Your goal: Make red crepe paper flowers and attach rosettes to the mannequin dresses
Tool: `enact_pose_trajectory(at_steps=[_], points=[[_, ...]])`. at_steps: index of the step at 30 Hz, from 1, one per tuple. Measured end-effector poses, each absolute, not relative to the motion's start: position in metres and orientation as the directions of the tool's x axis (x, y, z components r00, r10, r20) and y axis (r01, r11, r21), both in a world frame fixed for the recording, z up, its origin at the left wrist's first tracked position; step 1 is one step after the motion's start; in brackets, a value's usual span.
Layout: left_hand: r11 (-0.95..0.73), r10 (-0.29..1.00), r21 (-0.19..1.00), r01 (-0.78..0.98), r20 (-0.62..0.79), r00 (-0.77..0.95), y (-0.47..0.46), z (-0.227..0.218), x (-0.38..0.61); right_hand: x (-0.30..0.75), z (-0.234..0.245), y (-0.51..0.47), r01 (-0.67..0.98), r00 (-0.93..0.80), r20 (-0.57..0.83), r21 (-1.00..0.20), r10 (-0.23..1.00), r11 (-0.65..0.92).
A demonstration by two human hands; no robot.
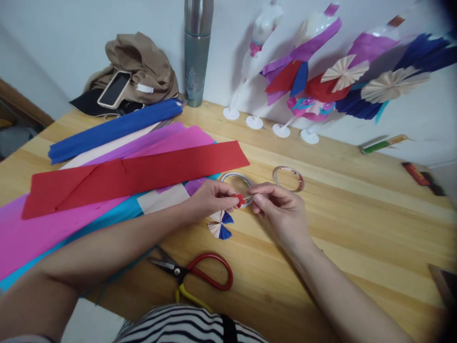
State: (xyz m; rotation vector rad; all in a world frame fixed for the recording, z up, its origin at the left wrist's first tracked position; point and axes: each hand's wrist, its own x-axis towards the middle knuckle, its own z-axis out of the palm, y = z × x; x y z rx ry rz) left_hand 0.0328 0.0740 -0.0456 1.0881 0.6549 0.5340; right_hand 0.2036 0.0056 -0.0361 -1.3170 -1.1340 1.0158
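wooden table (357, 228), scissors (181, 271), paper bow (224, 231), flask (197, 62)

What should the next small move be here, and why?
Probably ease the right hand slightly toward the small red piece to work on it: the left hand pinches that piece, which should steady it, and the right hand's fingertips are just beside it, at a thin pale strip too small to identify.

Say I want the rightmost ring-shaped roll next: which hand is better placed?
Right, I'd say: the right hand is nearer that roll, which lies just beyond it. The left hand pinches the small red piece and would likely have to reach past the right.
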Motion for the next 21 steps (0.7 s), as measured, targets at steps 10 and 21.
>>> enact_pose_trajectory(at_steps=[10, 21], points=[[0.175, 0.63, 0.984, 0.036, -0.14, 0.764, 0.0725, -0.047, 0.0325, 0.2021, -0.0332, 0.0048, 0.185, 0.278, 0.034, -0.983, 0.96, -0.019], [0.121, 0.611, 0.991, 0.061, -0.123, 0.782, 0.0712, -0.0461, 0.0326, 0.1951, -0.0355, 0.0078, 0.243, 0.355, 0.1, -0.97, 0.929, 0.012]])
